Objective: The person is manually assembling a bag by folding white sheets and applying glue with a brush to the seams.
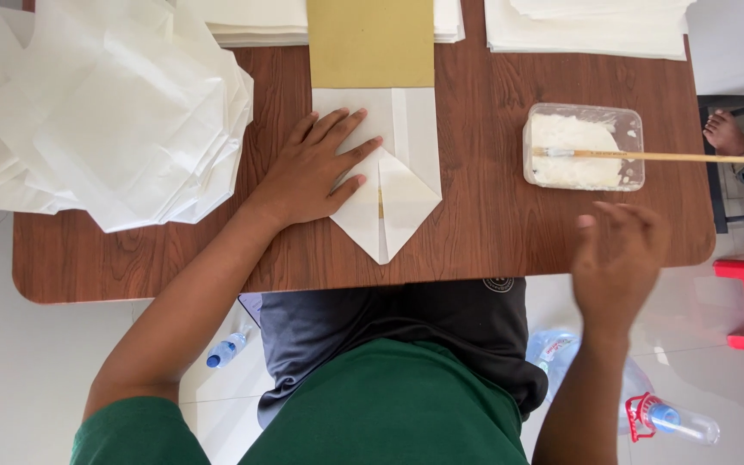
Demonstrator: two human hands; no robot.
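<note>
White folded paper (393, 185) under left hand (312, 172) fingers (346, 129).

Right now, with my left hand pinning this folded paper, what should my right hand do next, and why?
Probably reach the right hand to the brush lying across the paste tub: that hand is empty in mid-air, while the left hand pins the folded paper.

The person wears a green short-sleeved shirt (389, 405) and dark grey shorts (406, 327); both forearms are bare.

home craft spot | wooden table (492, 232) | paper stacks (114, 112) | paste tub (585, 146) | tiled floor (10, 370) | water bottles (226, 349)
</note>
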